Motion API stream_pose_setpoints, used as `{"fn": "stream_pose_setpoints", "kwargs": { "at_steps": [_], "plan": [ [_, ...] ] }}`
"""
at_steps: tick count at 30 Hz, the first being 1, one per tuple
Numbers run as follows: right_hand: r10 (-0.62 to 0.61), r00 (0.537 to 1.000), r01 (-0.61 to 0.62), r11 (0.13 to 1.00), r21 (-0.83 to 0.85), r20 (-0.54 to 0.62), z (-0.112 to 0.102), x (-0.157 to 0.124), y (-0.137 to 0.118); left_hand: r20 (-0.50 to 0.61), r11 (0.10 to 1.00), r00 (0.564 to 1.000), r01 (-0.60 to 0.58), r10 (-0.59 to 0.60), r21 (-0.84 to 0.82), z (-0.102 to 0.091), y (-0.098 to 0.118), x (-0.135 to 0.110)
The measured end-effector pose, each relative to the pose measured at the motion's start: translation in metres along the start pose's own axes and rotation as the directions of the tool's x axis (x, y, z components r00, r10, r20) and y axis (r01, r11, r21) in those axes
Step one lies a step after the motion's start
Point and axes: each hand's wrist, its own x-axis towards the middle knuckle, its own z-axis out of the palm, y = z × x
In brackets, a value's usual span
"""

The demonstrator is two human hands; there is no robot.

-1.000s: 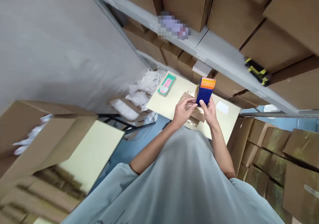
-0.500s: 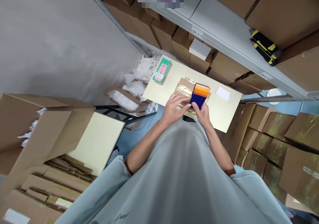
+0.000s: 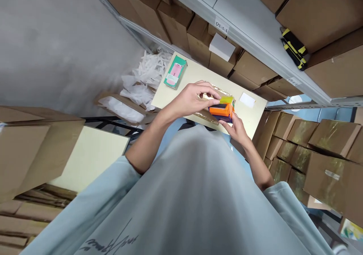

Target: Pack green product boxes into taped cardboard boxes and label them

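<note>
Both my hands hold a small orange and dark blue box (image 3: 222, 110) above the pale table (image 3: 187, 84). My left hand (image 3: 194, 98) reaches over it, thumb pressed on its left end. My right hand (image 3: 236, 128) grips it from below and the right. Under the box lies a flat brown cardboard piece with shiny tape (image 3: 204, 115), mostly hidden by my hands.
A green and pink packet (image 3: 175, 72) lies at the table's far left corner, a white card (image 3: 247, 100) at its right. Metal shelving (image 3: 255, 28) with brown cartons stands behind. White plastic bags (image 3: 144, 77) pile left of the table. Cartons (image 3: 326, 145) stack on the right.
The box was upright in my hands; it has been tipped onto its side and lowered toward the cardboard. My left hand has moved over the top of it.
</note>
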Motion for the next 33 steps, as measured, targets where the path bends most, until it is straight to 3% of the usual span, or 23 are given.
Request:
{"fn": "stream_pose_setpoints", "kwargs": {
  "at_steps": [4, 8, 11, 13, 16, 20, 23, 29, 33],
  "plan": [
    [-0.007, 0.999, 0.008, 1.0, -0.027, 0.041, -0.004, 0.005, -0.011, -0.008, 1.0, 1.0, 0.01, -0.01, -0.028, -0.002, -0.008, -0.005],
    [0.058, 0.994, -0.054, 0.998, -0.046, 0.091, -0.009, 0.01, -0.023, -0.118, 0.999, 0.992, 0.037, -0.037, 0.001, 0.004, -0.019, -0.019],
    [0.168, 0.96, -0.15, 0.984, -0.094, 0.225, -0.023, 0.006, -0.03, -0.192, 0.997, 0.979, 0.073, -0.069, 0.014, 0.009, -0.034, -0.035],
    [0.283, 0.901, -0.246, 0.958, -0.148, 0.329, -0.039, 0.002, -0.031, -0.267, 0.988, 0.952, 0.15, -0.152, -0.028, 0.008, -0.05, -0.045],
    [0.415, 0.808, -0.351, 0.909, -0.223, 0.418, -0.066, 0.005, -0.028, -0.39, 0.935, 0.85, 0.313, -0.354, -0.167, -0.002, -0.086, -0.051],
    [0.421, 0.721, -0.428, 0.895, -0.124, 0.551, -0.086, 0.043, -0.021, -0.364, 0.784, 0.704, 0.473, -0.61, -0.402, -0.016, -0.134, -0.037],
    [0.439, 0.625, -0.523, 0.849, -0.071, 0.646, -0.088, 0.081, -0.013, -0.336, 0.687, 0.616, 0.515, -0.713, -0.513, -0.017, -0.158, -0.023],
    [0.546, 0.442, -0.649, 0.743, -0.167, 0.712, -0.084, 0.126, 0.012, -0.283, 0.594, 0.541, 0.572, -0.792, -0.566, -0.005, -0.183, -0.022],
    [0.578, 0.382, -0.632, 0.733, -0.252, 0.721, -0.082, 0.137, 0.023, -0.271, 0.563, 0.512, 0.589, -0.815, -0.58, 0.004, -0.201, -0.024]
  ]
}}
